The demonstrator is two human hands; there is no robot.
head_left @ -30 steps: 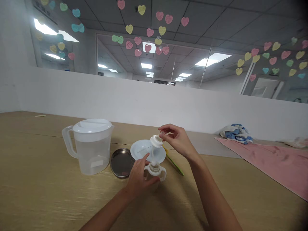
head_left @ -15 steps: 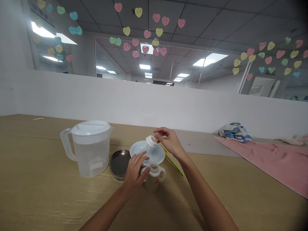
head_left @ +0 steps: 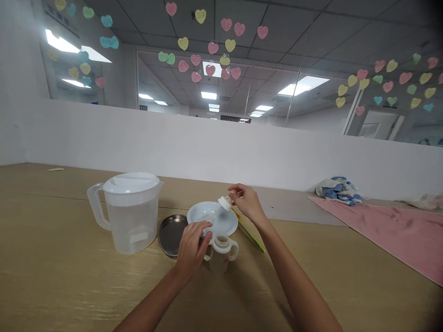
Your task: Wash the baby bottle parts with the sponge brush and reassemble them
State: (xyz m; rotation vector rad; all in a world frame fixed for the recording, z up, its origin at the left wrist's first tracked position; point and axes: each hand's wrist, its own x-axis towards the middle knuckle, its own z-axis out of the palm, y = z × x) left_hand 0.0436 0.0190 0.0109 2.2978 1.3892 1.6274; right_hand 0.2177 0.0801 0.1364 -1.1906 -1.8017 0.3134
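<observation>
A white wall (head_left: pixel 173 147) backs my bench (head_left: pixel 69 286). At left stand the lidded jug (head_left: pixel 131 221) and a round metal tin (head_left: pixel 171 235). My left hand (head_left: pixel 189 246) reaches forward, fingers loosely extended over the near edge of the white plate (head_left: pixel 229 224); I cannot tell whether it grips anything. Just right of it, and nearer to it than my other hand, the two-handled bottle (head_left: pixel 219 262) stands upright, its long axis vertical, mouth uncovered. Beyond the bottle and slightly right, my right hand (head_left: pixel 248 203) pinches the white-collared top (head_left: pixel 224 203), tilted above the plate.
</observation>
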